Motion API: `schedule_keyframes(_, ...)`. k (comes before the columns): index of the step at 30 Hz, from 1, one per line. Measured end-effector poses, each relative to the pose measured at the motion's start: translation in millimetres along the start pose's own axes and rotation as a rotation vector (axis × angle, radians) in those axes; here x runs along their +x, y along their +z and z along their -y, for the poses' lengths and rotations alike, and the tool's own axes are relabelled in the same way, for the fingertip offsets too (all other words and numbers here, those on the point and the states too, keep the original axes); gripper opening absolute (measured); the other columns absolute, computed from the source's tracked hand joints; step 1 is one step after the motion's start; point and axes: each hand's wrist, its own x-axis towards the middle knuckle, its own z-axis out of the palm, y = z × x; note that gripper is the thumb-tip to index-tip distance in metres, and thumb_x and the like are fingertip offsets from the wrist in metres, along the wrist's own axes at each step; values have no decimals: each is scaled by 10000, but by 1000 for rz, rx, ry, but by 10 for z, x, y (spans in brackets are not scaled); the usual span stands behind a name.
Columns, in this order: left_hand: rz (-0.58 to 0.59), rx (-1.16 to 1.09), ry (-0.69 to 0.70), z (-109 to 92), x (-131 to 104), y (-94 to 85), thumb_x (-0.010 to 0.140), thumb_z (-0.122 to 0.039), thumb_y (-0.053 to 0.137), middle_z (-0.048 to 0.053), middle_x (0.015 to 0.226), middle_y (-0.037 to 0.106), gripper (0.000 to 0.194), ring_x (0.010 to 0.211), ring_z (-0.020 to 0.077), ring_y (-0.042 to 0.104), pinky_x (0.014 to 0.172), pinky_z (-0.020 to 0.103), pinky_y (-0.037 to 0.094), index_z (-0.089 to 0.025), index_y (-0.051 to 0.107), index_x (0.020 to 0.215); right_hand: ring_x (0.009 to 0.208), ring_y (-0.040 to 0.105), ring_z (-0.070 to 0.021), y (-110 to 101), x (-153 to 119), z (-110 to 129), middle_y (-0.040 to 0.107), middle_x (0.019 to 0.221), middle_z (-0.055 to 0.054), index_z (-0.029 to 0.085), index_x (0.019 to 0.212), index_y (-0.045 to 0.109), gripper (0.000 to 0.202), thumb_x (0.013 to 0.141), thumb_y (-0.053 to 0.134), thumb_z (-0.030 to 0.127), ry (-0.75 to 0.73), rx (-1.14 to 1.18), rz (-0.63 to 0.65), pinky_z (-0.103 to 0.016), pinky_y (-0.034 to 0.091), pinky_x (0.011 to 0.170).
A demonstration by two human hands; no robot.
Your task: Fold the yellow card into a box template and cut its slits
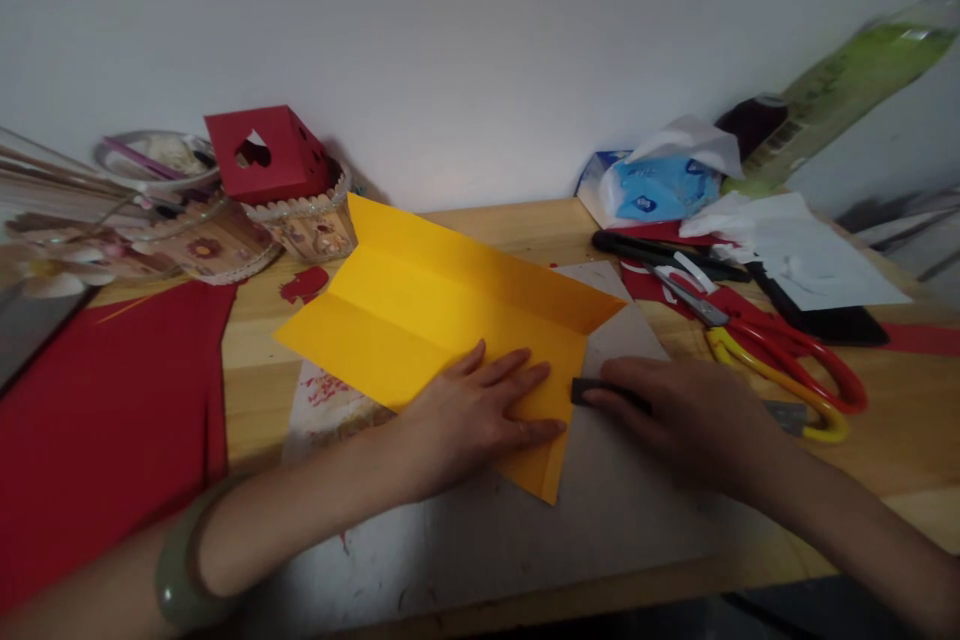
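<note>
At six o'clock, your left hand (480, 415) lies spread on one yellow sheet (420, 290); your right hand (675, 410) closes around one black tool (607, 392). One pair of scissors (757, 330) sits at three o'clock.

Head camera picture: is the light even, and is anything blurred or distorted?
Head view: dim, with a lighter patch on the wall behind the yellow sheet; the right hand looks soft, perhaps from motion; the bottle at upper right appears slanted, probably lens distortion.

Red paper box with heart cut-out (259, 155), seated in a decorated wooden basket (313, 225); red-and-yellow-handled scissors (776, 345); blue tissue pack (664, 188); green-liquid bottle (855, 90), leaning.
</note>
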Motion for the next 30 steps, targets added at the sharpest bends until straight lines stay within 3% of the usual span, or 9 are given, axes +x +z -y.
schedule_keyframes(6, -28, 16, 10, 10, 0, 19, 909, -215, 512, 159, 1361, 486, 335, 1244, 351, 462, 892, 566, 442, -319, 563, 1224, 501, 590, -178, 36, -14, 33, 649, 587, 1, 228, 679, 582, 377, 924, 386, 438, 14, 48, 3, -270, 233, 472)
schedule_keyframes(9, -35, 31, 8, 12, 1, 27, 902, -224, 527, 145, 1364, 487, 344, 1243, 339, 465, 898, 560, 442, -329, 554, 1228, 536, 587, -184, 23, -10, 87, 646, 647, -22, 217, 684, 596, 389, 920, 385, 443, 56, -12, -72, -275, 222, 470)
schedule_keyframes(13, -15, 44, 3, 11, -5, 29, 891, -220, 547, 131, 1371, 484, 368, 1248, 325, 461, 909, 545, 437, -341, 538, 1238, 600, 589, -167, 16, 9, 132, 614, 678, -9, 223, 700, 617, 341, 915, 415, 394, 11, 102, -42, -266, 293, 506)
schedule_keyframes(21, -30, 22, -1, -3, -28, 11, 907, -230, 516, 121, 1352, 505, 307, 1233, 324, 480, 891, 548, 449, -339, 583, 1186, 560, 563, -165, -24, 101, -119, 596, 620, -8, 216, 666, 556, 398, 912, 381, 476, 178, 98, -210, -248, 301, 472)
schedule_keyframes(24, -57, 19, -2, 2, -5, -44, 916, -232, 494, 63, 1296, 567, 265, 1167, 256, 547, 881, 444, 481, -328, 613, 1132, 606, 585, -178, -19, 140, -199, 627, 680, -8, 226, 729, 584, 350, 903, 409, 475, 222, 63, -215, -249, 286, 468)
schedule_keyframes(27, -52, 46, 15, 36, 77, -98, 942, -197, 421, 36, 1230, 623, 282, 1051, 173, 612, 818, 291, 499, -220, 593, 1165, 600, 576, -174, 32, 178, -236, 620, 665, -8, 220, 698, 571, 338, 896, 435, 458, 228, 3, -179, -245, 264, 458)
schedule_keyframes(30, 18, 115, -11, 75, 201, -98, 955, -208, 390, 71, 1346, 530, 349, 1042, 174, 597, 819, 293, 479, -170, 485, 1289, 599, 572, -167, 62, 199, -230, 621, 665, -7, 218, 704, 576, 332, 901, 436, 446, 219, -3, -170, -240, 266, 459)
